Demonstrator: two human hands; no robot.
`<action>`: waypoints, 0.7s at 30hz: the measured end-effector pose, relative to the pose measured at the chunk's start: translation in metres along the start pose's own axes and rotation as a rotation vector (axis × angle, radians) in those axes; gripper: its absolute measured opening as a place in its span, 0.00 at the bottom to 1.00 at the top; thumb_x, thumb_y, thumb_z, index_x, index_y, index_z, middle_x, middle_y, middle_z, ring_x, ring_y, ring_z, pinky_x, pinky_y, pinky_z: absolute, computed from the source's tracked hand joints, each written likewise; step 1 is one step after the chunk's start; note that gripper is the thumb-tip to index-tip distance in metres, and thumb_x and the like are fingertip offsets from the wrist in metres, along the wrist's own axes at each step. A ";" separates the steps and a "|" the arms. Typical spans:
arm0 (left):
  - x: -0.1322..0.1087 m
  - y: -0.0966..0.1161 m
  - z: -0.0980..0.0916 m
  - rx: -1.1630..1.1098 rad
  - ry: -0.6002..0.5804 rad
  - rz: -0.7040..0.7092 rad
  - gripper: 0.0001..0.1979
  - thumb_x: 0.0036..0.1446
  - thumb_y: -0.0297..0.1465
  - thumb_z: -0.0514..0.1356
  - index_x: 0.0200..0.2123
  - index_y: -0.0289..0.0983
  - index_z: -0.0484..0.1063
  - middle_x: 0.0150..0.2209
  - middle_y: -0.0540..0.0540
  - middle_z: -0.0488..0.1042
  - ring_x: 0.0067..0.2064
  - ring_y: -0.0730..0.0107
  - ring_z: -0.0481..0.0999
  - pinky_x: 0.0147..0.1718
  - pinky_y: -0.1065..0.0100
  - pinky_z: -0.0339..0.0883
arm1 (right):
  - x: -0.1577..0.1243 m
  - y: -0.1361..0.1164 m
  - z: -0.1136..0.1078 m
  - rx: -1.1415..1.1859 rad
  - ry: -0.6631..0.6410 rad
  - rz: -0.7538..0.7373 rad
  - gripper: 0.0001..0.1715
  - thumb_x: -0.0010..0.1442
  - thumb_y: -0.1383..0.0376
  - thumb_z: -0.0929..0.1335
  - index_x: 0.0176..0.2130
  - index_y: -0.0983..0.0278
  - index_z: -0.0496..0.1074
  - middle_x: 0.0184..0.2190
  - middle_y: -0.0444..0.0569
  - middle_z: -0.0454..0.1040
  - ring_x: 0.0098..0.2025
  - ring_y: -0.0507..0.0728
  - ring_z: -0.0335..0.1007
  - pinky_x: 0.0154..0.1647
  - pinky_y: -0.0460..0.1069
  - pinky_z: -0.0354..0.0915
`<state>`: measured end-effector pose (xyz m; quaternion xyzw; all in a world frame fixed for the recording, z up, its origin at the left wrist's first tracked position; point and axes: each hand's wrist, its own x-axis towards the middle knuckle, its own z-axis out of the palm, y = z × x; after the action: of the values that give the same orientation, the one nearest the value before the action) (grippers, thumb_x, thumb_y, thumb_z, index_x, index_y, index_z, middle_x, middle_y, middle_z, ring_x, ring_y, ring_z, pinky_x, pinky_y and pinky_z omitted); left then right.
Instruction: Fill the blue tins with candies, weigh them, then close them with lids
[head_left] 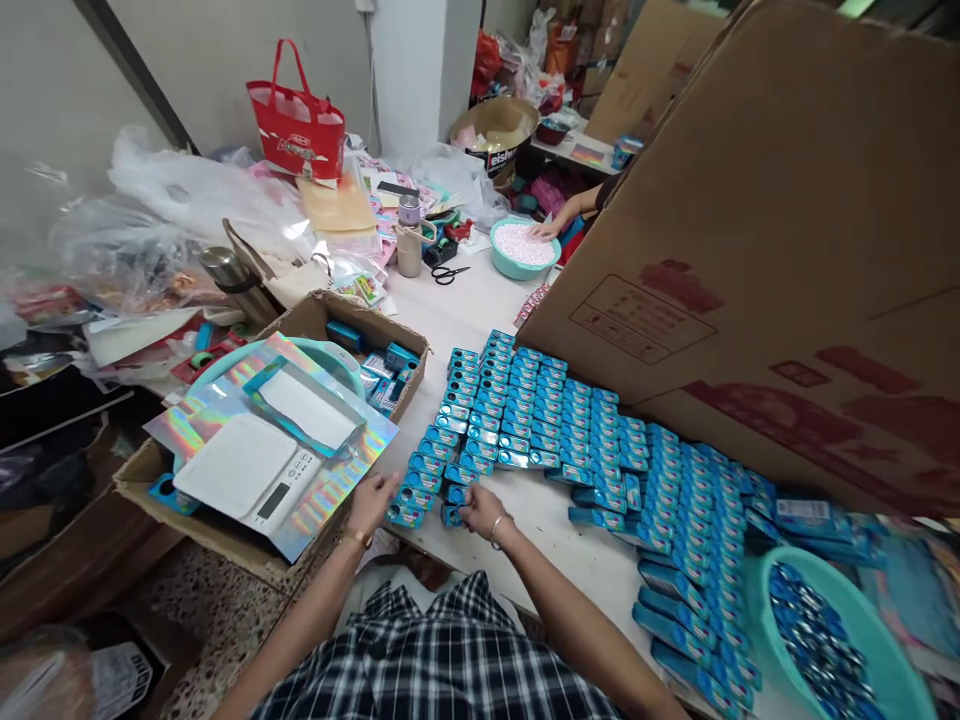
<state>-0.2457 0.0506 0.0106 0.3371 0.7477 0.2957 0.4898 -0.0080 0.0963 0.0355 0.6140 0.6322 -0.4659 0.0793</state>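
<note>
Many small blue boxes (pixel 517 425) stand in tight rows on the white table, several with a dark round hole in the upper face. At the near end of the left rows, my left hand (pixel 371 503) is beside a blue box (pixel 405 517), its fingers curled together; whatever they may hold is too small to make out. Across a narrow gap, the closed fingers of my right hand (pixel 484 512) are at the near end of the second row, pinching a small blue box (pixel 451 515) that they partly cover.
Left stands a carton (pixel 416 375) carrying a holographic sheet (pixel 360 455) and white scale (pixel 236 470). A large carton (pixel 750 260) walls the right. A teal basin (pixel 769 610) holds shiny blue pieces. Beyond, another person's hand (pixel 544 230) reaches into a bowl (pixel 517 268); scissors (pixel 448 273) lie nearby.
</note>
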 end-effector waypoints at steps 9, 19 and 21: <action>-0.024 -0.031 -0.012 -0.601 -0.188 -0.198 0.11 0.58 0.37 0.59 0.41 0.36 0.72 0.31 0.48 0.71 0.24 0.77 0.67 0.19 0.75 0.55 | 0.030 -0.005 0.028 -0.308 0.055 0.175 0.12 0.46 0.62 0.75 0.30 0.64 0.72 0.38 0.58 0.78 0.43 0.67 0.75 0.36 0.53 0.66; -0.020 -0.024 -0.004 -0.707 -0.385 -0.249 0.21 0.51 0.38 0.64 0.45 0.32 0.71 0.29 0.50 0.69 0.21 0.81 0.63 0.16 0.77 0.47 | 0.024 0.003 0.023 -0.269 0.081 0.168 0.12 0.46 0.61 0.76 0.28 0.63 0.72 0.29 0.52 0.78 0.35 0.61 0.76 0.29 0.48 0.64; -0.018 -0.020 -0.006 -0.686 -0.417 -0.246 0.20 0.53 0.38 0.63 0.45 0.31 0.71 0.26 0.51 0.68 0.19 0.81 0.61 0.15 0.76 0.45 | 0.013 0.003 0.022 -0.227 0.131 0.120 0.10 0.50 0.61 0.74 0.31 0.62 0.72 0.31 0.51 0.78 0.35 0.60 0.76 0.29 0.47 0.62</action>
<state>-0.2498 0.0236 0.0066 0.1154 0.5256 0.3924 0.7460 -0.0190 0.0892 0.0132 0.6669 0.6469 -0.3447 0.1342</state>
